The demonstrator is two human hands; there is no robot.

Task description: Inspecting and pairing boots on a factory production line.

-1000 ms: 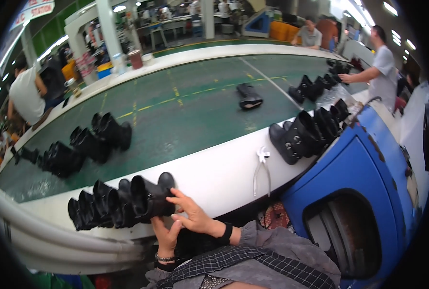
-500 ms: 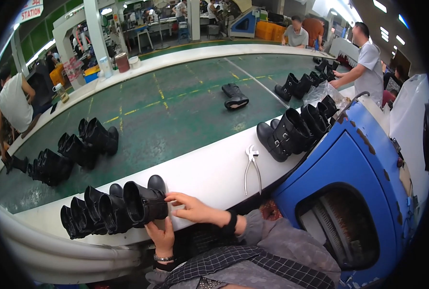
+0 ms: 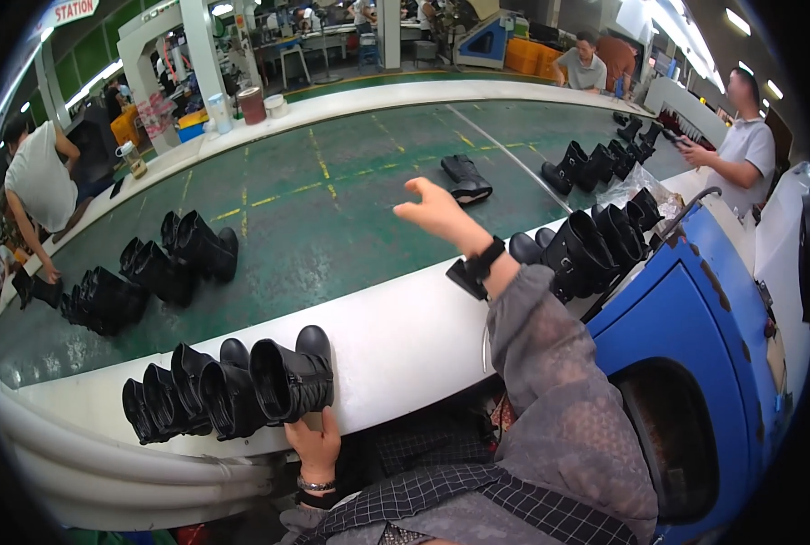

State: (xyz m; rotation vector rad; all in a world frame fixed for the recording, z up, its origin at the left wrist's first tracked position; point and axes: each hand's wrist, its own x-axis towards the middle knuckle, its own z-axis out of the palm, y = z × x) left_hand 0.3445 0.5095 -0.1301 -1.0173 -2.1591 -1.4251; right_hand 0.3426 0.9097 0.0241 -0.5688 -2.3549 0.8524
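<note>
My right hand (image 3: pixel 439 214) is stretched out over the green work surface (image 3: pixel 350 245), open and holding nothing. Just beyond it, a single black boot (image 3: pixel 467 179) lies on its side; in this view hand and boot come close, but I cannot tell whether they touch. Low on the white ledge (image 3: pixel 396 341), my left hand (image 3: pixel 316 450) has thumb and fingers apart against the near side of an upright black buckled boot (image 3: pixel 298 377). Its fingertips are partly hidden there. That boot ends a row of several black boots (image 3: pixel 228 400).
More black boots (image 3: pixel 596 250) stand on the ledge at right, beside a blue machine (image 3: pixel 686 318). My right sleeve covers most of a pair of pliers (image 3: pixel 486 350). Boots (image 3: pixel 164 268) are grouped at left. Co-workers (image 3: pixel 41 173) are at left, far side and right (image 3: pixel 741 141).
My right hand has left the buckled boot and reached up and right over the green surface. My left hand has stayed at that boot. The co-worker at right has straightened up.
</note>
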